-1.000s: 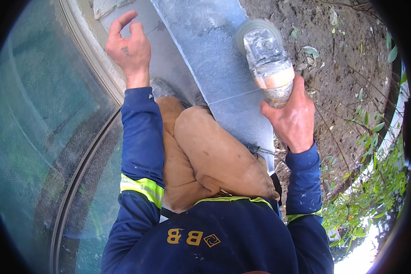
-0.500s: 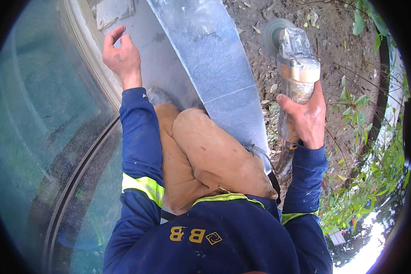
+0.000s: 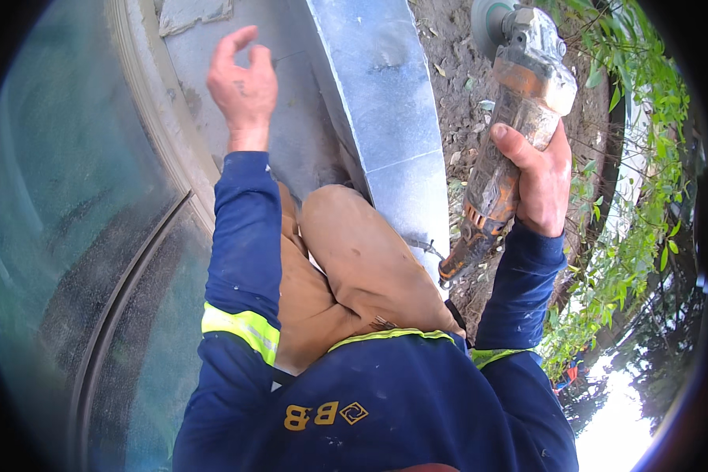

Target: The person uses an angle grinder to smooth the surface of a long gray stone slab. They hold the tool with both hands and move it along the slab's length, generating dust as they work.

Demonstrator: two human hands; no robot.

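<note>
My right hand (image 3: 549,177) grips a dusty, orange and grey angle grinder (image 3: 510,118) by its body, thumb across it. Its disc (image 3: 489,22) is raised at the top right, over the soil side. The cord (image 3: 429,248) runs from the grinder's rear end by the slab. My left hand (image 3: 242,90) hangs over a grey paved surface (image 3: 197,79), empty, index finger and thumb apart, other fingers loosely curled. A long bluish-grey stone slab (image 3: 381,102) lies between my hands, with a thin line across it. My tan-trousered knee (image 3: 346,236) is bent below it.
A glass pane (image 3: 63,197) with a dark frame line fills the left, beside a pale sill (image 3: 149,102). A rough flat piece (image 3: 193,14) lies at the top. Soil with dead leaves (image 3: 456,79) and green branches (image 3: 629,197) border the slab on the right.
The grinder has moved right and up from over the slab toward the soil and branches, showing more of its length. My left hand has shifted slightly. The view has shifted too.
</note>
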